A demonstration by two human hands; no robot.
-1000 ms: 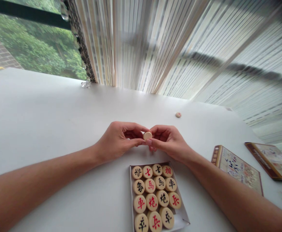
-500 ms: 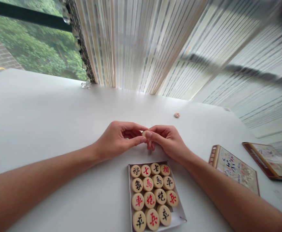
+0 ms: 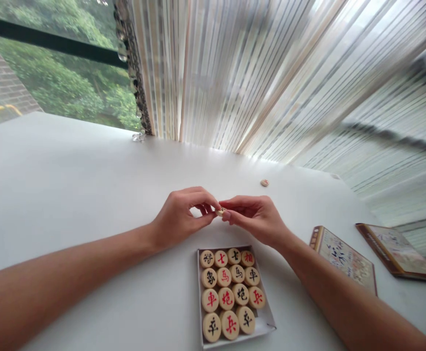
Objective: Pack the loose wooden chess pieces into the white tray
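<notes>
My left hand (image 3: pixel 183 215) and my right hand (image 3: pixel 260 220) meet above the white table, behind the box. Between their fingertips they pinch one small round wooden Chinese chess piece (image 3: pixel 219 212). A dark mark shows on its tilted face, partly covered by fingers. Just in front is a shallow white box (image 3: pixel 265 322) with rows of round chess pieces, lettered in red or black. Its near right corner shows bare cardboard. A single red-marked chess piece (image 3: pixel 264 183) lies on the table beyond my right hand.
To the right, a printed box lid (image 3: pixel 348 258) lies partly behind my right forearm, with a similar printed box (image 3: pixel 399 248) farther right. Striped string curtains (image 3: pixel 227 78) hang at the table's back edge. A small clear ornament (image 3: pixel 138 137) sits near the window.
The held piece has been turned, and its marked face now shows more. My left fingers have curled around its edge. The view has shifted slightly; the box's contents look the same.
</notes>
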